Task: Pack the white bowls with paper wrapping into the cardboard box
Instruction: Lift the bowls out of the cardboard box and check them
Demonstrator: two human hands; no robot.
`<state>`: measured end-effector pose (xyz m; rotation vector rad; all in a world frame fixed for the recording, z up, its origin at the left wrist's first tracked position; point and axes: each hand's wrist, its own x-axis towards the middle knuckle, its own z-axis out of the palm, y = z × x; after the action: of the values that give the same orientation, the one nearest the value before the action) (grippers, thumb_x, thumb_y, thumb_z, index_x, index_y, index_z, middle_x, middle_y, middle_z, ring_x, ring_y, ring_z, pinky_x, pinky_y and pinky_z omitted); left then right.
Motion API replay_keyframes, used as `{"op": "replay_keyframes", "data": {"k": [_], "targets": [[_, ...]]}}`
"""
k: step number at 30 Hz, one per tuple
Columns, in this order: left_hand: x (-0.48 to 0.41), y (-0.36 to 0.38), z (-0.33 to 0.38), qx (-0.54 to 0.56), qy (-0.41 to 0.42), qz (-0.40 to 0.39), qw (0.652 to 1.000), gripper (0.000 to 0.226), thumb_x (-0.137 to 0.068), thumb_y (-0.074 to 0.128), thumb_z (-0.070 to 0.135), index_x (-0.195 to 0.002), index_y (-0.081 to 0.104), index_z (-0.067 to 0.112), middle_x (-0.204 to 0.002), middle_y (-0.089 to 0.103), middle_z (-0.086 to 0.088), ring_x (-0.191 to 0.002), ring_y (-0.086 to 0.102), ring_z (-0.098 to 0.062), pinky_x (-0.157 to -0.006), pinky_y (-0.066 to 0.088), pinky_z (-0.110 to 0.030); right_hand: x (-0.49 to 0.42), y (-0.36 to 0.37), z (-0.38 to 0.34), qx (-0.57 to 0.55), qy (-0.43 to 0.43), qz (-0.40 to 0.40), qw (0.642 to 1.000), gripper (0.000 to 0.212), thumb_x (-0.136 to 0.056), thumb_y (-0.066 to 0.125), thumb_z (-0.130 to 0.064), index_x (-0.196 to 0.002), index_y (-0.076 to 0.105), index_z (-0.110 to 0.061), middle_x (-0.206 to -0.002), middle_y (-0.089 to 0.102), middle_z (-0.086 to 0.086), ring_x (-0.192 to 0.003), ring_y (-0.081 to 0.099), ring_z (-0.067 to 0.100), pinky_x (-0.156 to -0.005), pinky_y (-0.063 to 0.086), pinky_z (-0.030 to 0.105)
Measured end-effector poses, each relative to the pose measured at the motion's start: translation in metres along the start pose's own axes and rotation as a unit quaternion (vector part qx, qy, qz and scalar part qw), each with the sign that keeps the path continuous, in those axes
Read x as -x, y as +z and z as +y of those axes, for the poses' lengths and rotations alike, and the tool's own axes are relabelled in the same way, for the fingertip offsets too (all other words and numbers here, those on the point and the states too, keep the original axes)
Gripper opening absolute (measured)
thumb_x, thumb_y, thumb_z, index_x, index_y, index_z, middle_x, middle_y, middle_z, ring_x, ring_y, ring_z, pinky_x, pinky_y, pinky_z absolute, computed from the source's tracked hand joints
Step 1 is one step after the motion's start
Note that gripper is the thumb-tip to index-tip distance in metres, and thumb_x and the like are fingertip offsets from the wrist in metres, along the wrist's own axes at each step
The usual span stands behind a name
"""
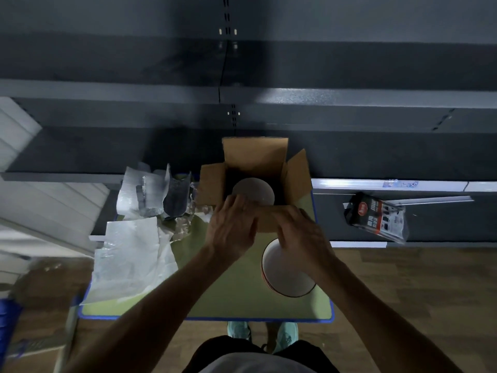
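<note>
An open cardboard box (255, 154) stands at the far edge of the green table, with one white bowl (254, 191) inside it. A stack of white bowls (285, 275) sits on the table in front of the box, on the right. My left hand (231, 224) reaches over the box's near edge by the bowl inside; its fingers bend downward and the tips are hidden. My right hand (298, 232) lies on the box's near flap (266, 219), above the stack. Crumpled sheets of wrapping paper (131, 254) lie on the table's left side.
The small green table (228, 300) has a blue rim. More paper and a dark wrap (174, 195) pile up at its far left. Dark metal shelving (242, 95) rises behind. A packaged item (376, 216) lies on a low shelf to the right. Wooden floor surrounds the table.
</note>
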<state>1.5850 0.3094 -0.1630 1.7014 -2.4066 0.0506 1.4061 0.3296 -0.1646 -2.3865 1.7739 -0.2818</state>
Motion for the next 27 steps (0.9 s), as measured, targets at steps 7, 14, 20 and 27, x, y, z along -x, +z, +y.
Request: {"op": "replay_keyframes", "data": {"k": [7, 14, 20, 27], "targets": [[-0.060, 0.012, -0.037, -0.004, -0.033, -0.109, 0.994, 0.040, -0.096, 0.046, 0.036, -0.132, 0.051, 0.020, -0.129, 0.044, -0.009, -0.121, 0.042, -0.029, -0.090, 0.046, -0.039, -0.080, 0.008, -0.003, 0.026, 0.015, -0.081, 0.996, 0.036, -0.084, 0.055, -0.015, -0.120, 0.056, -0.013, -0.119, 0.050, 0.009, -0.108, 0.053, 0.033, -0.076, 0.050, 0.040], [-0.102, 0.035, -0.038, 0.016, -0.069, -0.213, 0.974, 0.043, -0.095, 0.055, 0.026, -0.136, 0.046, 0.016, -0.130, 0.046, -0.013, -0.116, 0.050, -0.029, -0.094, 0.046, -0.038, -0.138, 0.034, 0.005, 0.014, 0.082, -0.194, 0.977, 0.046, -0.092, 0.052, -0.028, -0.137, 0.047, -0.019, -0.132, 0.050, 0.015, -0.120, 0.050, 0.035, -0.095, 0.046, 0.042], [-0.118, 0.049, -0.038, 0.033, -0.091, -0.272, 0.957, 0.042, -0.098, 0.054, 0.024, -0.137, 0.045, 0.015, -0.129, 0.056, -0.010, -0.118, 0.057, -0.026, -0.093, 0.049, -0.036, -0.154, 0.048, 0.002, 0.006, 0.131, -0.239, 0.962, 0.033, -0.096, 0.046, -0.015, -0.127, 0.054, -0.006, -0.127, 0.056, 0.020, -0.115, 0.055, 0.037, -0.092, 0.047, 0.045], [-0.122, 0.053, -0.035, 0.086, -0.140, -0.295, 0.941, 0.067, -0.096, 0.058, 0.027, -0.148, 0.019, 0.013, -0.142, 0.036, -0.018, -0.128, 0.046, -0.033, -0.099, 0.043, -0.041, -0.164, 0.058, -0.005, 0.002, 0.169, -0.253, 0.953, 0.045, -0.101, 0.043, -0.027, -0.142, 0.040, -0.010, -0.140, 0.049, 0.015, -0.126, 0.049, 0.033, -0.103, 0.044, 0.045]]}}
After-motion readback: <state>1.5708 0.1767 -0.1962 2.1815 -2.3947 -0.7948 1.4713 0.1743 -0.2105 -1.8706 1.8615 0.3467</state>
